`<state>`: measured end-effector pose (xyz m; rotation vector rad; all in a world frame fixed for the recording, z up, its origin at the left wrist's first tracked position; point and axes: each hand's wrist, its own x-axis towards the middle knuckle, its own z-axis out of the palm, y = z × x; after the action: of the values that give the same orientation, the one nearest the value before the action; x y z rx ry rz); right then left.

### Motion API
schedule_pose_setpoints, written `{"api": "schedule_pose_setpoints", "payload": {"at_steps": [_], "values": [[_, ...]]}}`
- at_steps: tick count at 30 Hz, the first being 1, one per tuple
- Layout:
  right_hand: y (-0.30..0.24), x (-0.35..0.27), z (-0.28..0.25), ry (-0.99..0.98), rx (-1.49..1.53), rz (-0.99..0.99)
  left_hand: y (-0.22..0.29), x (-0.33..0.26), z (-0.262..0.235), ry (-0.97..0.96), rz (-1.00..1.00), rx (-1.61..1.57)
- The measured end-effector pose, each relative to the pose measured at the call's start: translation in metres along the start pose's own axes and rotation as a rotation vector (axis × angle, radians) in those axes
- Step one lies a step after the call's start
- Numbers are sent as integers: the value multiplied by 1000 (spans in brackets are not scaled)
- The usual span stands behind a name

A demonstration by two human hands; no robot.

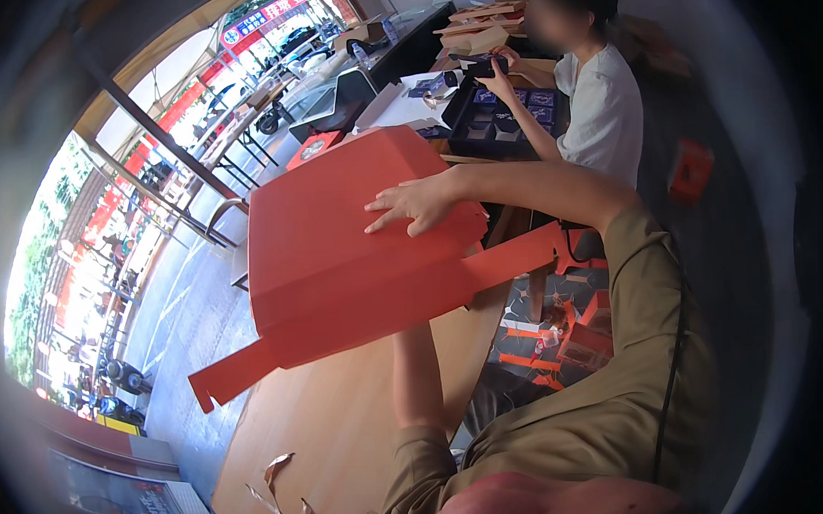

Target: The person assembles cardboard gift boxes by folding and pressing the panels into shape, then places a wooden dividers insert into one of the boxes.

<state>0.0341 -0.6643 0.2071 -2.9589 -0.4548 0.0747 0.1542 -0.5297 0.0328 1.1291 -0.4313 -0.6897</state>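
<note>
A large flat orange cardboard box blank (330, 260), partly folded with flaps sticking out at both ends, is held up over the wooden table (336, 423). My right hand (419, 207) lies flat on its upper face, fingers spread. My left forearm rises from below and goes behind the cardboard; the left hand itself is hidden under it.
Another person in a white shirt (597, 105) sits across the table, handling a dark item over a dark blue tray of boxes (506, 118). Paper strips (279, 497) lie on the table near me. Orange boxes (568, 338) sit on the floor at right. Glass windows are at left.
</note>
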Motion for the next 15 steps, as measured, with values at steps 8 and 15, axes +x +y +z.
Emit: {"api": "schedule_pose_setpoints", "payload": {"at_steps": [8, 15], "values": [[17, -9, -50, -160, 66, 0, -27, 17, 8, -17, -61, 129], [-33, 0, -61, -32, 64, 365, -39, 14, 1, 1, -70, 215]]}}
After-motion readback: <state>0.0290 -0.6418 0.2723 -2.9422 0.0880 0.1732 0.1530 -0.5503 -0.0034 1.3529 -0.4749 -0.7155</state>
